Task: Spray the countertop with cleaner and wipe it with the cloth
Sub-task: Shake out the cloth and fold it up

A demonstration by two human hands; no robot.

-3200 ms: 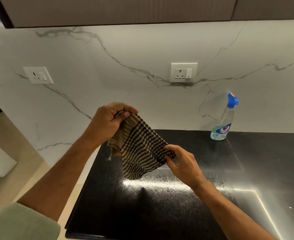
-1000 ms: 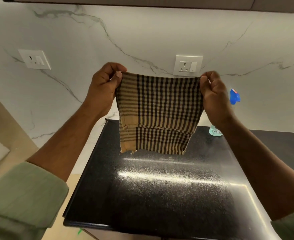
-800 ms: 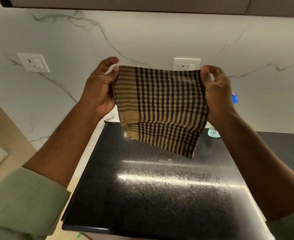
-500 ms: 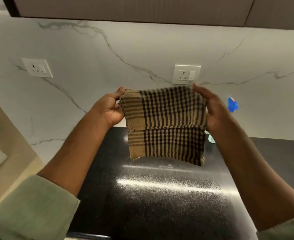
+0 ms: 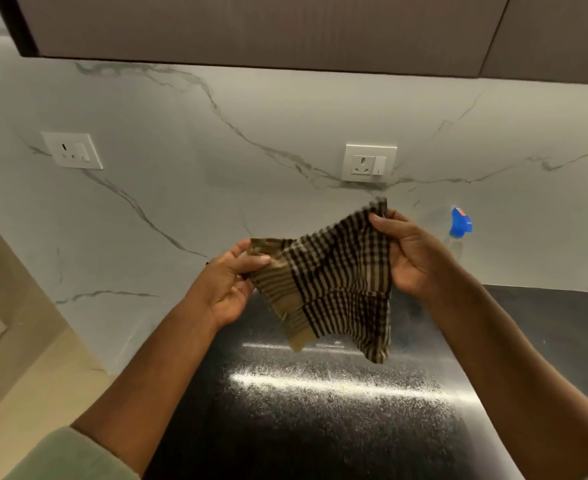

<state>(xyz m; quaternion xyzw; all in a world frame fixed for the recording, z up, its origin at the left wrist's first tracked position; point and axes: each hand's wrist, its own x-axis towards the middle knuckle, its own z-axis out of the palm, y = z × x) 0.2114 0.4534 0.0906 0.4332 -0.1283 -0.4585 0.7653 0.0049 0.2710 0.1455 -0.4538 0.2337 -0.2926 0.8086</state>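
Note:
A tan and black checked cloth point(image 5: 334, 289) hangs folded in the air above the black countertop point(image 5: 320, 427). My left hand point(image 5: 231, 285) pinches its left corner between thumb and fingers. My right hand point(image 5: 413, 258) pinches the upper right corner, held higher than the left. The countertop shows a wide patch of fine spray droplets under the light streak. The spray bottle point(image 5: 458, 230) with a blue trigger head stands against the back wall, its lower part hidden behind my right wrist.
A marble backsplash carries two white sockets point(image 5: 370, 162) point(image 5: 72, 150). Dark upper cabinets point(image 5: 251, 26) overhang the counter. The counter's left edge drops to a beige floor point(image 5: 25, 375).
Both hands lowered the cloth from a flat, level spread. The left hand dropped further and the hands came closer, so the cloth now sags and slants.

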